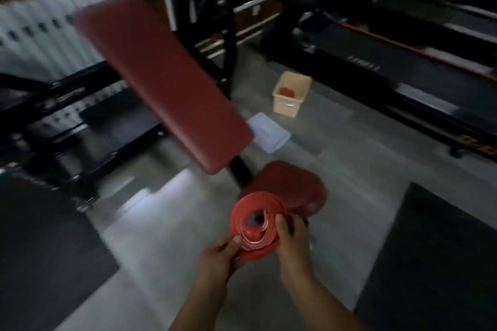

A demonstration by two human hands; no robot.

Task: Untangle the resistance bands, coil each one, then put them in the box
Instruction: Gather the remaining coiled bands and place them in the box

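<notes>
A red resistance band (250,212), wound into a flat coil, sits low in the middle of the view between both hands. My left hand (220,255) grips its lower left edge with the thumb on top. My right hand (291,236) grips the coil's right side, thumb pressed on the windings. The beige plastic box (289,105) stands on the floor farther off, open, with something red lying inside it. The picture is blurred by motion.
A dark red padded bench backrest (161,80) slants across the left centre, its round red seat (293,185) just behind the coil. A clear lid (269,134) lies on the grey floor near the box. A treadmill (403,67) runs along the right; black mats lie at both lower corners.
</notes>
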